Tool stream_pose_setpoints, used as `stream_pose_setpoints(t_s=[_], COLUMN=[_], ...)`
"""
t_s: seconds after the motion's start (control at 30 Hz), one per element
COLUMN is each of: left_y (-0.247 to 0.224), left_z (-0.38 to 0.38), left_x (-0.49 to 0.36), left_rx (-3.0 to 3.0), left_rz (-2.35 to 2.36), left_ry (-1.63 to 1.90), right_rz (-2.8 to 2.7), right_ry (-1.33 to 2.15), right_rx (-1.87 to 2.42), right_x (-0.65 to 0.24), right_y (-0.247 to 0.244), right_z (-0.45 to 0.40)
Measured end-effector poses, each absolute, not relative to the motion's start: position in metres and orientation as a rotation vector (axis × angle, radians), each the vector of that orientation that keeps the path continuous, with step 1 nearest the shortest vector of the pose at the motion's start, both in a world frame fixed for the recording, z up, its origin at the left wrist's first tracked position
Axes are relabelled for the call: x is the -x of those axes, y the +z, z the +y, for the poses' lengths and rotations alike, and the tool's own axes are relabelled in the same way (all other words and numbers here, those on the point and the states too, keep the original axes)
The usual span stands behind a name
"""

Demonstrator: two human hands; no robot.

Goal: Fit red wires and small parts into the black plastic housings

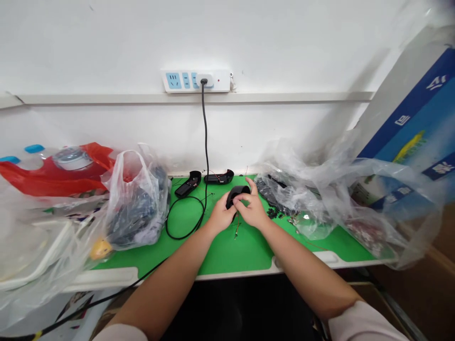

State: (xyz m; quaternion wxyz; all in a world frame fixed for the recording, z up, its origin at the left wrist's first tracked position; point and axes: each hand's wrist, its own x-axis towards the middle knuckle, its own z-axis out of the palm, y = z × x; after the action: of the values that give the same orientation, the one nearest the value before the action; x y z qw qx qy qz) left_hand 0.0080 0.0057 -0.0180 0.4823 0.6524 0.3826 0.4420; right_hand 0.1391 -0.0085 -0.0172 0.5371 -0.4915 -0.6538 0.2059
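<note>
**Curved black housing pinched between two bare hands, green bench mat**

Curved black plastic housing (236, 194) up off the mat near mid-bench, between bare left hand (221, 215) and bare right hand (252, 210). Left fingers (227, 202) curled close against the housing's near side. Right fingers (247, 189) bent over its top edge, narrow on the piece, with both hands holding it. Thin red and yellow wires (236, 231) just below the housing; any join to it hidden behind the hands.

Farther along, near the wall: two black plastic housing pieces (188, 183) side by side on the glossy green work mat (241, 251). Looped thin black cable (181, 222) left of the hands, rising to a white wall-mounted power strip with blue sockets (195, 80).

Left of the mat's middle, clear plastic carrier bag of dark parts (137, 208); beyond it, crumpled red plastic bag (53, 177). Right of the hands, small loose black parts (272, 213) beside a crumpled clear plastic bag (284, 189). Blue-and-white cardboard box (408, 109) leaning at far right.
</note>
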Motion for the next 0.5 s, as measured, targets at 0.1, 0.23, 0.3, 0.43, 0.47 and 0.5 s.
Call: stream_pose_setpoints(t_s=[0.1,0.23,0.3,0.43,0.47,0.5], left_y=[-0.019,-0.021,-0.023,-0.024,-0.024,-0.024], left_z=[0.004,0.003,0.004,0.008,0.009,0.010], left_x=[-0.012,-0.015,-0.014,-0.009,-0.008,-0.007], left_rx=[-1.451,-1.395,-1.419,-1.601,-1.647,-1.679], left_rz=[0.924,0.945,0.958,0.927,0.916,0.908], left_ry=[1.117,1.121,1.118,1.120,1.121,1.120], right_rz=[-1.476,-1.386,-1.360,-1.374,-1.376,-1.371], right_ry=[0.467,0.475,0.528,0.752,0.793,0.820], right_rx=[1.201,1.219,1.226,1.244,1.241,1.237], right_x=[-0.132,-0.126,-0.125,-0.128,-0.128,-0.129], right_y=[-0.018,-0.024,-0.026,-0.022,-0.020,-0.017], right_z=[-0.010,-0.007,-0.004,-0.002,-0.002,-0.002])
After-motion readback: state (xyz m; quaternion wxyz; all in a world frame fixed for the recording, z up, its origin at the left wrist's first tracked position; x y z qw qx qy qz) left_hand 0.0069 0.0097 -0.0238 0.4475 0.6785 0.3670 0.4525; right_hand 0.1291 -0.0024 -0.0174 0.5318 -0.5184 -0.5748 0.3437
